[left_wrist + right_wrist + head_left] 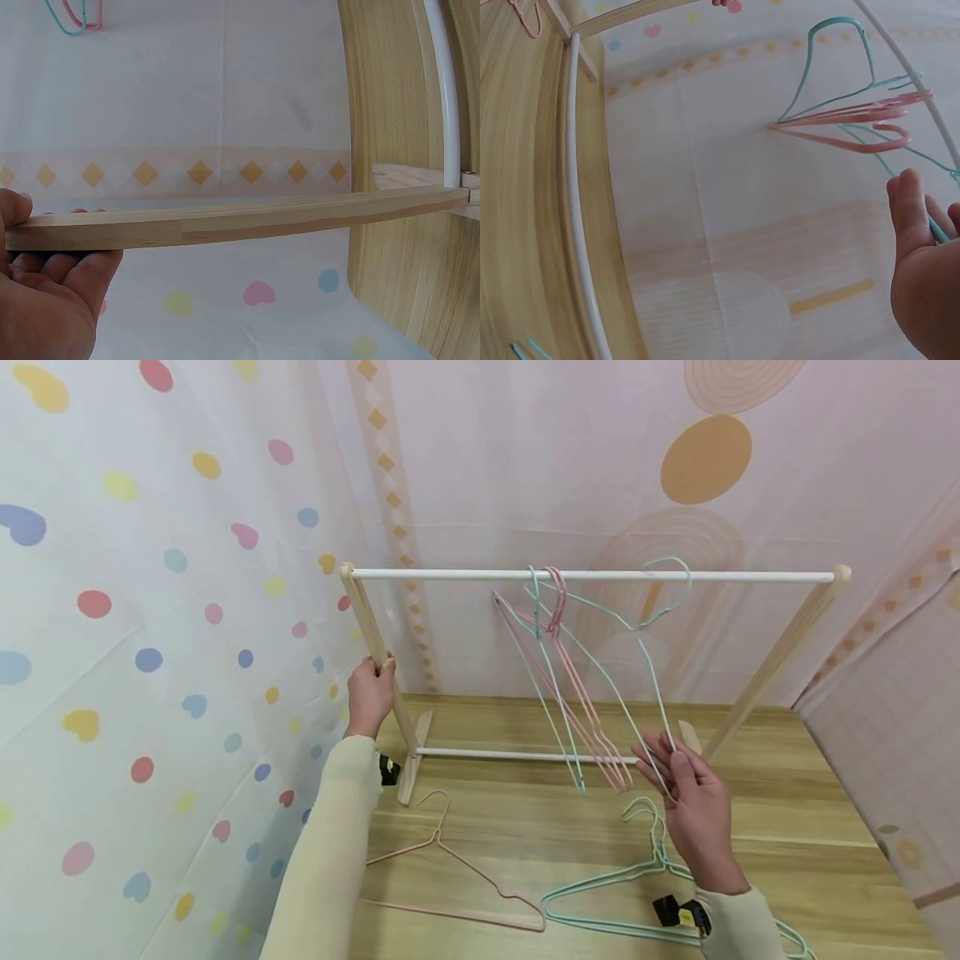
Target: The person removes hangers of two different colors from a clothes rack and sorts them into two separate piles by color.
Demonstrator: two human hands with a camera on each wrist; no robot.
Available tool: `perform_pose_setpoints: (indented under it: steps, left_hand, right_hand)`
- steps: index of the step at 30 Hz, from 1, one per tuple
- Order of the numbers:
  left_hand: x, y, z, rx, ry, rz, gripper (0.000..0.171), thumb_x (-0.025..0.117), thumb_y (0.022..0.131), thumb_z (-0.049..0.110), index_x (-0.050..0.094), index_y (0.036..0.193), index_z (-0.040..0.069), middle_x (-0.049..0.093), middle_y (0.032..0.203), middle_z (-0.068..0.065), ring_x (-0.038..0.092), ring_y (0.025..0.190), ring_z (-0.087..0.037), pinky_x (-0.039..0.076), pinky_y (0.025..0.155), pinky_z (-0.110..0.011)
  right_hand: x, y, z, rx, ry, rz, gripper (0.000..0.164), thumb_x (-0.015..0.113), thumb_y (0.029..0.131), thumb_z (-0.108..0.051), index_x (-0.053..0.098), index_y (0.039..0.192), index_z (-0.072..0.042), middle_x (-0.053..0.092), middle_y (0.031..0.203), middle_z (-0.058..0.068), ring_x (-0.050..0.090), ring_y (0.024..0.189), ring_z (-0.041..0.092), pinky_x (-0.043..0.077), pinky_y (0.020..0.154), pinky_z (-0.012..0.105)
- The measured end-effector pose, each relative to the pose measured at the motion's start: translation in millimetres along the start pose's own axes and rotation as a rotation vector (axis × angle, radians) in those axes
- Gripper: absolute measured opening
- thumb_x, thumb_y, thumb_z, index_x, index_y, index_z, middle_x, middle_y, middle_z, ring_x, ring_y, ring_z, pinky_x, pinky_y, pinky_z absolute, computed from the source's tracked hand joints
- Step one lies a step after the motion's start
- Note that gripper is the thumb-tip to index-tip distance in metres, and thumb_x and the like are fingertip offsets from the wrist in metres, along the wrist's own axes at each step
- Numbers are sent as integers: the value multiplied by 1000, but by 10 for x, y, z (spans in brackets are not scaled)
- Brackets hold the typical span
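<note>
My left hand grips the left wooden post of a clothes rack; in the left wrist view the fingers and thumb wrap the post. With my right hand I pinch the lower corner of a mint-green wire hanger. Its hook arches over the white top rail, and its body slants toward me. Left of it, pink hangers and another mint-green hanger hang close together on the rail. The right wrist view shows these pink hangers bunched beside the rail.
On the wooden floor lie a pink hanger at the front left and mint-green hangers at the front right. A lower white bar joins the rack's feet. Patterned sheets stand behind and on both sides.
</note>
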State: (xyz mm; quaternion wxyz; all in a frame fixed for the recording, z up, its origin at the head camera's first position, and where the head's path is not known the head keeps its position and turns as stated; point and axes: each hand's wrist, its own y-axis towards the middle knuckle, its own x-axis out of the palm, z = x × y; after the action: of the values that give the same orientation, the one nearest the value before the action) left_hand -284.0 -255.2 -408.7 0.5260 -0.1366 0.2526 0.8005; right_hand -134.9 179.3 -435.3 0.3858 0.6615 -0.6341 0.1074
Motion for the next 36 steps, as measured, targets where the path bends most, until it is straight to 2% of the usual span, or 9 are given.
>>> perform_pose_setpoints:
  steps: [8, 15, 23, 29, 36]
  left_hand:
    - [2, 17, -8, 10, 4, -2, 41, 47, 104, 33, 61, 126, 2, 63, 102, -21, 56, 79, -31, 47, 65, -42]
    - [-2, 12, 20, 14, 4, -9, 43, 45, 104, 34, 60, 126, 1, 63, 102, -20, 55, 76, -31, 46, 64, -41]
    - [-4, 4, 16, 14, 8, 1, 40, 46, 104, 32, 61, 124, 2, 63, 103, -20, 55, 77, -30, 45, 65, -40]
    - [-7, -7, 14, 9, 2, 2, 39, 47, 104, 33, 62, 123, 2, 62, 100, -20, 54, 77, -30, 45, 65, -40]
    - [-13, -22, 22, 6, -5, -3, 39, 48, 103, 32, 62, 123, 2, 63, 101, -20, 55, 79, -30, 46, 68, -42]
  right_hand:
    - [-142, -101, -10, 11, 68, -44, 34, 33, 105, -1, 54, 128, 12, 62, 121, 23, 60, 110, 37, 44, 91, 40]
    - [-270, -210, -10, 7, 128, -68, 35, 28, 105, 1, 46, 130, 19, 58, 124, 28, 58, 112, 40, 42, 92, 43]
    - [-411, -299, 27, 31, 91, -48, 36, 28, 106, -1, 50, 129, 17, 60, 122, 26, 59, 110, 39, 45, 90, 41]
    - [-497, -376, 79, 94, 55, 0, 34, 33, 106, -3, 59, 122, 11, 64, 116, 22, 62, 107, 37, 48, 88, 39]
    - [-629, -456, 93, 138, -2, 19, 35, 32, 106, -6, 61, 121, 7, 66, 114, 20, 64, 104, 36, 49, 86, 39]
